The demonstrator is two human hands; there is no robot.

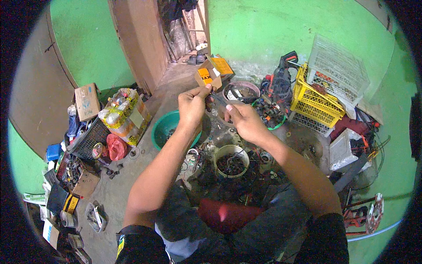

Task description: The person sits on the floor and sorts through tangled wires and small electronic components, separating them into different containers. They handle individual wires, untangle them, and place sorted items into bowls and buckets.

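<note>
Dark thin piece (220, 101): we had it pinched in our left hand (192, 105) and right hand (249, 122); round green plastic basin (160, 125) sat below.

Dark piece (220, 101), too small to tell; green basin (158, 126) — partly hidden

Green walls (263, 26) border a grey floor (116, 185) beside an open doorway (176, 42).

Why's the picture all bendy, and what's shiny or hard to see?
Head view: fisheye lens bows the brown door at left, corners go black; head view: glare on the red surface at bottom centre; head view: the dark piece between left hand and right hand looks unclear.
</note>
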